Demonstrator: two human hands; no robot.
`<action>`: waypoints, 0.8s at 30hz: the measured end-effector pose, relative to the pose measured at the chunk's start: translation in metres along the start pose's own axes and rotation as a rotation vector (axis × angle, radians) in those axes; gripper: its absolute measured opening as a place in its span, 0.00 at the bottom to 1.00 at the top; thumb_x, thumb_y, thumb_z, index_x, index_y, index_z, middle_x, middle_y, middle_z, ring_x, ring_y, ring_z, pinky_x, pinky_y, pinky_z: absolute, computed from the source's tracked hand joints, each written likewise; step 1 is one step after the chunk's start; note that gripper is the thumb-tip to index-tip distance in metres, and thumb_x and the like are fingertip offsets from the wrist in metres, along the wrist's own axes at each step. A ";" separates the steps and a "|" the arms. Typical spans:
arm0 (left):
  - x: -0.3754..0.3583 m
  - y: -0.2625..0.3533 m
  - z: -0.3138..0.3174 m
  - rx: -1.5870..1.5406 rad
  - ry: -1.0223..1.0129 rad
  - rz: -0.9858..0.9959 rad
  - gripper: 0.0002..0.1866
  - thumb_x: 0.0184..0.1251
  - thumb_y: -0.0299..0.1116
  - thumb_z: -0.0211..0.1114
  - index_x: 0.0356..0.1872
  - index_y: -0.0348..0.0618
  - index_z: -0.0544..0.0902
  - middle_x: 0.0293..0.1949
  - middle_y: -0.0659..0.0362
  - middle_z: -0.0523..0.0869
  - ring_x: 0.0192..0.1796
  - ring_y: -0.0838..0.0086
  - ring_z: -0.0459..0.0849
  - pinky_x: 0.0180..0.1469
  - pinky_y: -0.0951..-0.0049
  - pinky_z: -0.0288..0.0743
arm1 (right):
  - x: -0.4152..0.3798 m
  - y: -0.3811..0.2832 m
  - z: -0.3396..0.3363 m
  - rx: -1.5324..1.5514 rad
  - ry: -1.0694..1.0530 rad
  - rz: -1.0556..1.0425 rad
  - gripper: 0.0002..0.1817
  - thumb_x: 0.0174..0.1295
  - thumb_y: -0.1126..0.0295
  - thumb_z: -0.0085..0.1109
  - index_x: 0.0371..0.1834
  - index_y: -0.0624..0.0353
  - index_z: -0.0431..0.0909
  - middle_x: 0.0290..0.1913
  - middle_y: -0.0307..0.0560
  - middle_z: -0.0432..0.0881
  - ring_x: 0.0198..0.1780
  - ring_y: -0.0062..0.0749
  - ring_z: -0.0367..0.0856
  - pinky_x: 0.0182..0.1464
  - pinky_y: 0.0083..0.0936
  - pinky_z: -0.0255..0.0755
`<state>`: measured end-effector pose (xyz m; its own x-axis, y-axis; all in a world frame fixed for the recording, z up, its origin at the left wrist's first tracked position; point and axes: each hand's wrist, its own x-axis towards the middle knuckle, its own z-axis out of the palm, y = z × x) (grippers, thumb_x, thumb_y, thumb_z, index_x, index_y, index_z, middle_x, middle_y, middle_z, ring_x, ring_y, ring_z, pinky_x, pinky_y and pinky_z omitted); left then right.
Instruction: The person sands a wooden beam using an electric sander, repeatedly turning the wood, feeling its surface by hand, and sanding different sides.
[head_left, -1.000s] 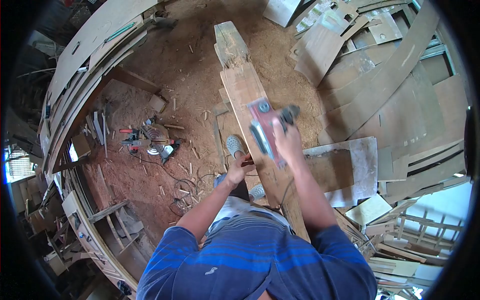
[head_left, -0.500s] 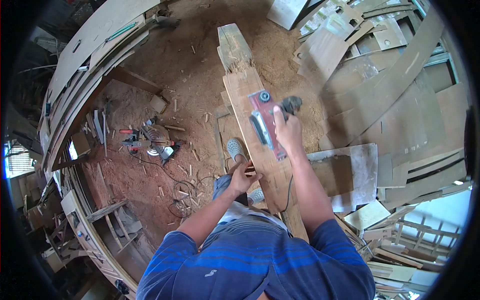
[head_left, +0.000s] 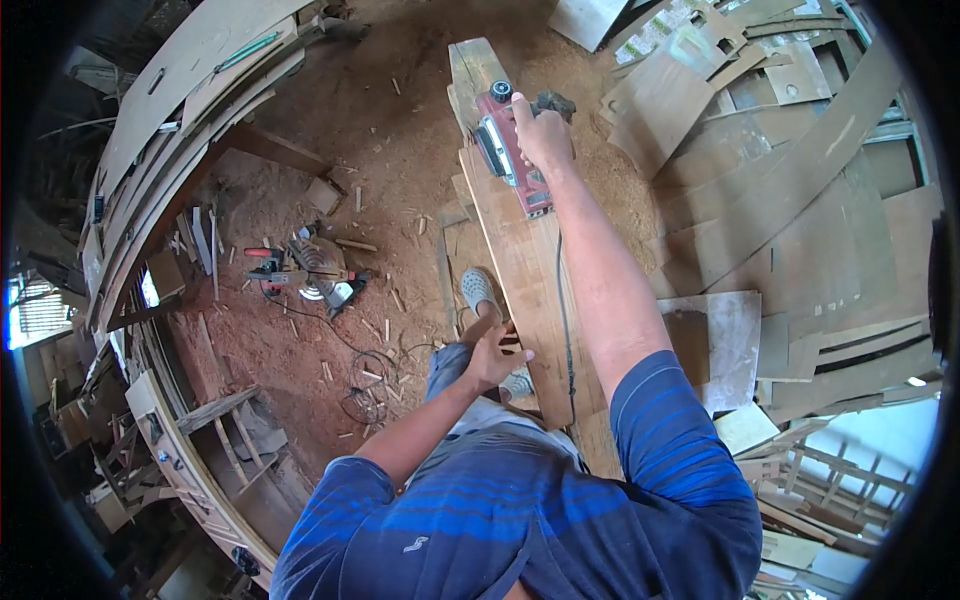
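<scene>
A red electric planer (head_left: 522, 168) lies on the far part of a long wooden plank (head_left: 535, 290), near its rough, splintered end. My right hand (head_left: 545, 140) is wrapped round the planer's handle, the arm stretched well forward. From the planer a dark cord (head_left: 567, 340) trails back along the plank toward my body. My left hand (head_left: 493, 358) is at the plank's left edge, its thumb over the edge and its other fingers curled beside it, partly hidden.
A red and black miter saw (head_left: 310, 275) stands on the dusty floor at left, among wood scraps and a coiled cord (head_left: 365, 400). Curved sheets (head_left: 185, 110) are stacked at far left. Plywood offcuts (head_left: 800, 230) pile up at right. My shoe (head_left: 477, 290) is beside the plank.
My right hand has pushed the planer forward along the plank to its far end, and the cord is drawn straighter. My left hand has stayed at the plank's edge.
</scene>
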<state>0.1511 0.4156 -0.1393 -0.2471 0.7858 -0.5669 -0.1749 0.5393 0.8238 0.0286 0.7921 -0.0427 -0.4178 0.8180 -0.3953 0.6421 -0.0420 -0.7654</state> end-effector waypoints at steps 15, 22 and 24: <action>-0.007 -0.033 0.020 -0.343 0.000 -0.041 0.36 0.74 0.25 0.73 0.82 0.41 0.74 0.57 0.57 0.92 0.59 0.71 0.89 0.63 0.68 0.83 | -0.326 0.208 -0.096 -0.037 0.077 -0.031 0.31 0.78 0.42 0.58 0.47 0.64 0.90 0.41 0.71 0.88 0.49 0.67 0.86 0.57 0.51 0.77; -0.046 -0.053 0.078 -0.465 -0.043 -0.088 0.38 0.76 0.32 0.75 0.83 0.46 0.67 0.62 0.55 0.87 0.59 0.65 0.88 0.61 0.59 0.84 | -0.500 0.301 -0.152 -0.099 0.055 -0.018 0.31 0.78 0.43 0.57 0.63 0.59 0.91 0.46 0.73 0.91 0.52 0.70 0.89 0.62 0.51 0.80; -0.048 -0.080 0.085 -0.481 -0.164 -0.225 0.41 0.75 0.33 0.75 0.84 0.49 0.63 0.64 0.55 0.88 0.59 0.64 0.89 0.58 0.57 0.85 | -0.537 0.311 -0.163 -0.046 0.042 0.057 0.31 0.78 0.43 0.58 0.65 0.58 0.90 0.45 0.72 0.92 0.48 0.69 0.90 0.60 0.50 0.80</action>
<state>0.2576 0.3604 -0.1775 -0.0084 0.7248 -0.6889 -0.6311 0.5305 0.5659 0.5577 0.4331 0.0148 -0.3529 0.8385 -0.4152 0.6936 -0.0634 -0.7176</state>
